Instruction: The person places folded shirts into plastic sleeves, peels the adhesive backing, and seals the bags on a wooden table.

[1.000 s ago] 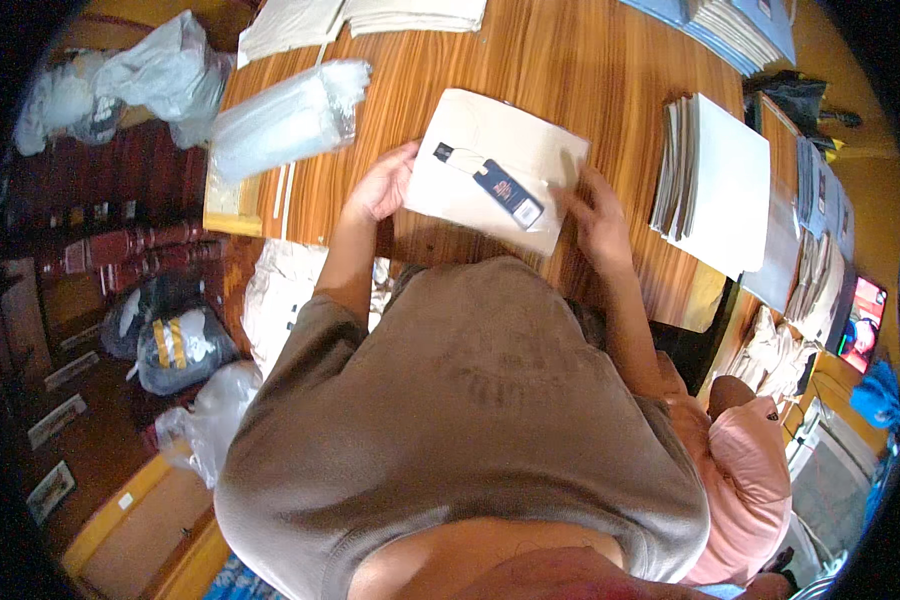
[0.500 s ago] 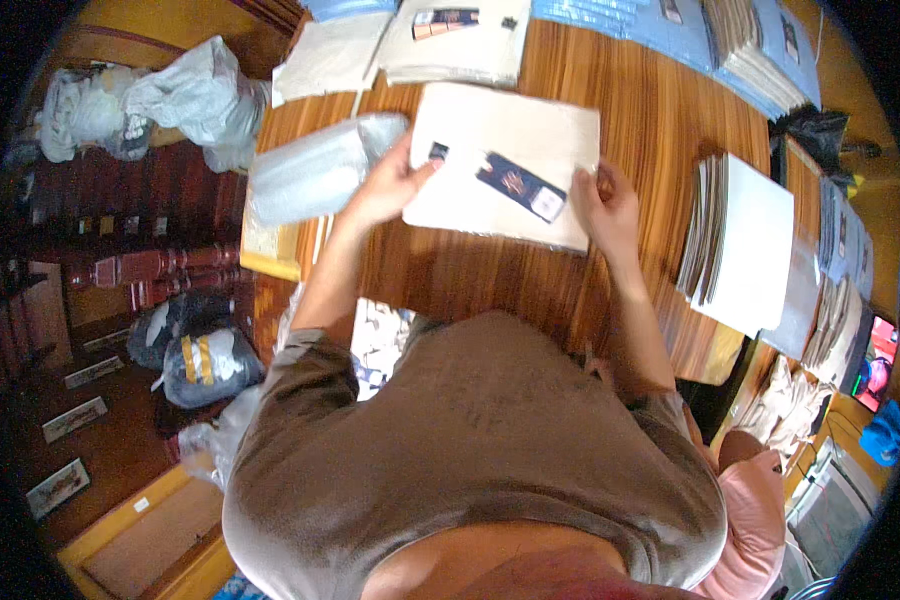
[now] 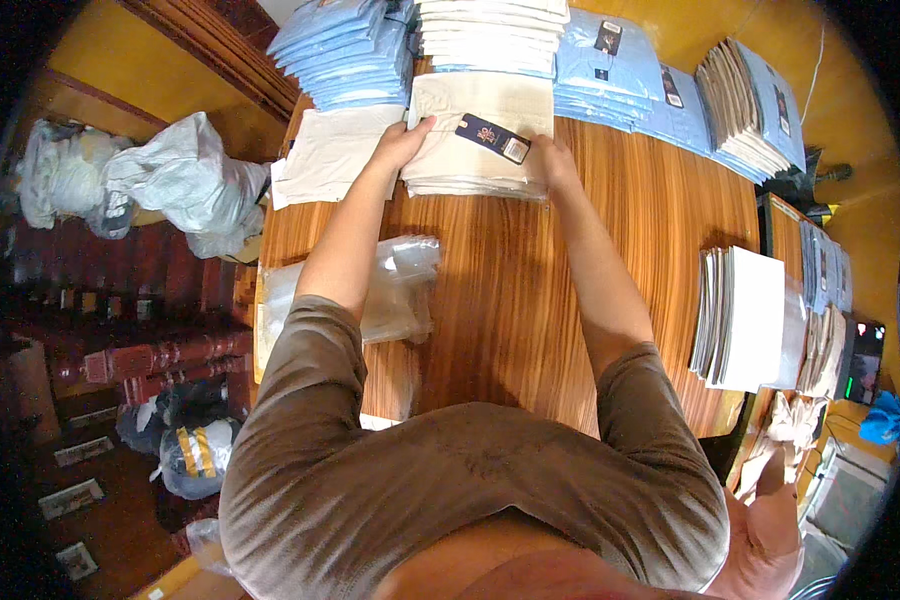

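A folded cream garment [image 3: 475, 105] with a dark blue hang tag [image 3: 492, 138] lies on top of a stack of similar cream garments [image 3: 470, 188] at the far side of the table. My left hand [image 3: 402, 148] is closed on its left edge, thumb on top and the other fingers mostly hidden. At the right edge, my right hand [image 3: 555, 165] grips it close to the end of the tag. Left of this stack lies another folded cream cloth [image 3: 330, 150], just beside my left hand.
Piles of blue packed garments [image 3: 605, 75] and a tall cream pile [image 3: 490, 35] line the far edge. Clear plastic bags [image 3: 398, 295] lie under my left forearm. White boards [image 3: 750, 320] are stacked at the right. Another person's pink clothing [image 3: 770, 540] shows at lower right.
Both hands have carried the cream garment away from me, from above the table's middle onto the far stack. My arms are stretched out further, and the view has shifted.
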`<control>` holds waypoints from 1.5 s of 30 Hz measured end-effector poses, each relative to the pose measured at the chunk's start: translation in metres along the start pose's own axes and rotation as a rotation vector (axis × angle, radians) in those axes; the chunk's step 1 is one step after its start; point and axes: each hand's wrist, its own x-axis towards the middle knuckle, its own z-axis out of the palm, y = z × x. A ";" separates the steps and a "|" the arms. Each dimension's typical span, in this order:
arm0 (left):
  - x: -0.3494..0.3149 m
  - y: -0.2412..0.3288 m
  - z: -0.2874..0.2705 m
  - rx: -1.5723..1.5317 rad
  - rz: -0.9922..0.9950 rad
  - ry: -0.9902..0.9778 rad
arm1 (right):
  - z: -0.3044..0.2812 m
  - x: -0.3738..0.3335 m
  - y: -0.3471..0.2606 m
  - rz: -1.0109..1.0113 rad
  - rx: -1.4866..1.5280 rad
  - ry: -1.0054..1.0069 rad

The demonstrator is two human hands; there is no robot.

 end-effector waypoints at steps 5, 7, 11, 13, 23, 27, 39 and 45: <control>-0.024 0.054 0.006 0.030 -0.108 -0.093 | -0.042 0.007 0.026 -0.253 -0.324 0.106; -0.068 0.054 -0.028 0.041 -0.009 -0.030 | -0.027 -0.045 0.016 -0.288 -0.202 0.206; -0.121 -0.024 -0.099 0.223 0.184 0.138 | -0.012 -0.173 0.033 -0.355 -0.061 0.270; -0.129 -0.064 -0.147 0.448 0.236 0.271 | 0.044 -0.213 0.036 -0.319 0.000 0.010; -0.087 -0.136 -0.212 0.491 0.220 0.292 | 0.298 -0.029 -0.016 -0.500 -1.249 -0.293; -0.096 -0.166 -0.241 0.363 0.130 0.396 | 0.325 -0.019 -0.013 -0.137 -1.019 -0.063; -0.104 -0.140 -0.251 0.371 0.156 0.371 | 0.301 -0.013 -0.035 0.317 -0.128 -0.245; -0.133 -0.068 -0.145 -0.288 0.022 -0.650 | 0.299 -0.008 -0.040 0.243 -0.145 -0.268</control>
